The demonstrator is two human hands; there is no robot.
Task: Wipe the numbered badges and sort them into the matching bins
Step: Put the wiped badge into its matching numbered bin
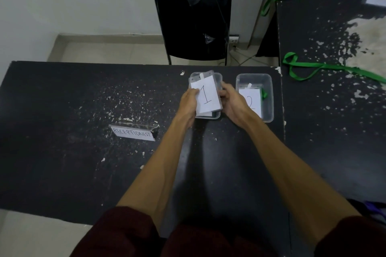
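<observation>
The sorting step looks to be in hand: the white paper badge marked "1" in its clear plastic sleeve point(206, 95) is held just over the clear rectangular plastic bin point(208, 118) that sits directly beneath the fingers. The left hand point(189, 100) pinches the badge's left edge with curled fingers point(193, 91); the right hand point(231, 100) grips the right edge, its fingers point(224, 86) curled round it. No wiping cloth shows. Next, the badge probably needs lowering flat and releasing. Just right of the fingers, a second clear bin point(269, 98) on the black table point(83, 100) holds the "2" badge point(250, 98).
</observation>
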